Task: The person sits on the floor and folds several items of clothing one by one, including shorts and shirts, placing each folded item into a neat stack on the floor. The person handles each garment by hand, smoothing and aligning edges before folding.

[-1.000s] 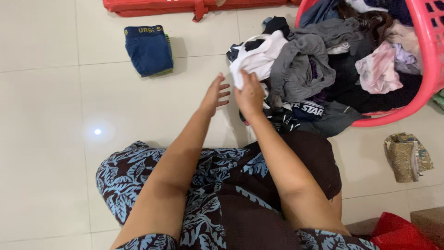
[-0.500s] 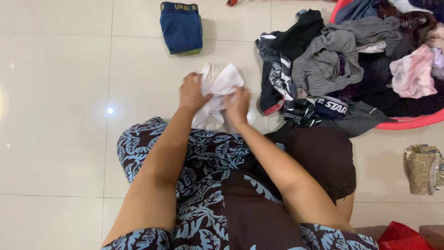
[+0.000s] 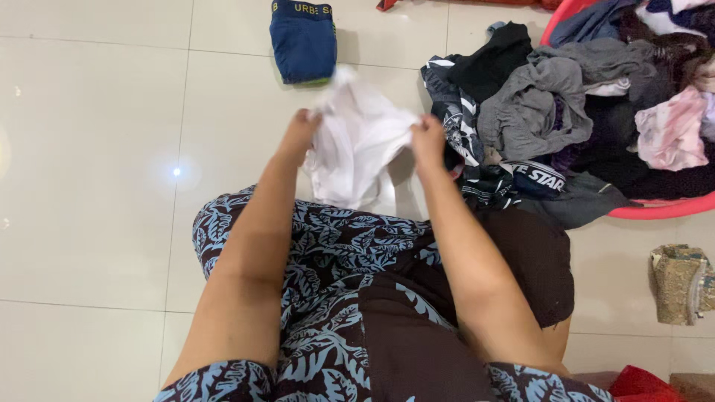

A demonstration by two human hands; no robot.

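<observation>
hands have spread apart since half a second ago, stretching the white garment (image 3: 357,145) open | left hand (image 3: 300,136) fingers pinch its left edge | right hand (image 3: 428,139) fingers pinch its right edge | folded blue briefs (image 3: 303,41) beyond fingertips

Tiled floor (image 3: 89,223): folded blue shorts (image 3: 303,41), clothes pile (image 3: 521,112)

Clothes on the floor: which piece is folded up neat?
The dark blue folded shorts lying alone on the white tiled floor. The white cloth is held spread between both hands, and the rest sit crumpled in a heap.
</observation>
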